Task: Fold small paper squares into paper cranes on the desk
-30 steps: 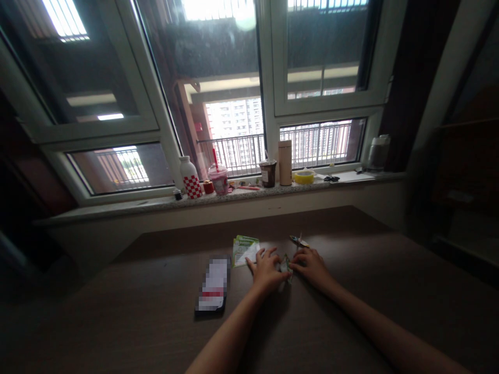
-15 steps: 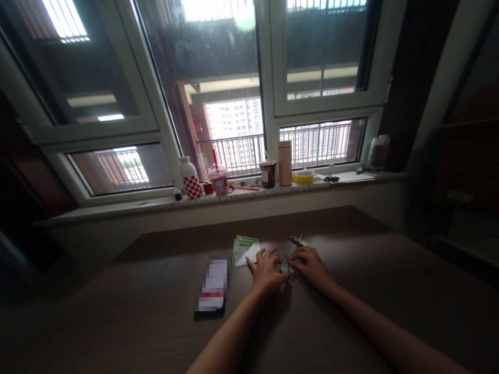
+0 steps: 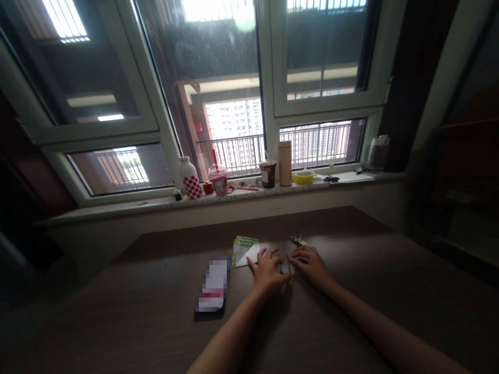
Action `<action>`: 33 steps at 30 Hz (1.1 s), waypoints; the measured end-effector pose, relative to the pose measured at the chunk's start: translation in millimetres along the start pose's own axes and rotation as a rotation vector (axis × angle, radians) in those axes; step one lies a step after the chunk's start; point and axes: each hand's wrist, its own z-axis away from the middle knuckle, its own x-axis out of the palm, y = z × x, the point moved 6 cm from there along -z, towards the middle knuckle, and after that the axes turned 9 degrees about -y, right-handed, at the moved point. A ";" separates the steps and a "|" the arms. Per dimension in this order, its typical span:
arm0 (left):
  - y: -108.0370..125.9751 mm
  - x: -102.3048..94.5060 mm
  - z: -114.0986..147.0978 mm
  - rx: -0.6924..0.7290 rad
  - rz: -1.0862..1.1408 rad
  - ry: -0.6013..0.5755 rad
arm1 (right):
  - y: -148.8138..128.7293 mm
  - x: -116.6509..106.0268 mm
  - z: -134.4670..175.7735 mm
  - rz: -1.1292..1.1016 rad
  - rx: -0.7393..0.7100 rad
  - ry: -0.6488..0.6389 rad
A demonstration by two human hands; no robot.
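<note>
A small folded piece of green-and-white paper stands on the table between my two hands. My left hand has its thumb and forefinger closed around the paper's left and near side, its other fingers spread toward the stack of printed green-and-white sheets. On the paper's right edge, the fingertips of my right hand are pinched together. Just beyond my right hand lies another small folded paper piece, dark and light with pointed ends, partly hidden. Fingers cover much of the held paper.
A phone lies left of my left forearm on the brown table. Along the windowsill stand a checked bottle, a pink drink cup, a dark cup, a beige flask, yellow tape and scissors.
The fingers of my right hand have shifted very slightly at the folded paper, and a little more of its face shows. Everything else stays in place.
</note>
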 end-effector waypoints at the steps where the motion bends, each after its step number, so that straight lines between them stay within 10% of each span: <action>1: 0.1 0.1 0.0 0.001 0.000 0.000 | -1.6 -0.4 0.0 0.007 -0.010 0.001; 33: -3.2 0.1 0.3 -0.025 0.022 0.066 | 1.1 -0.5 3.6 0.109 0.038 -0.077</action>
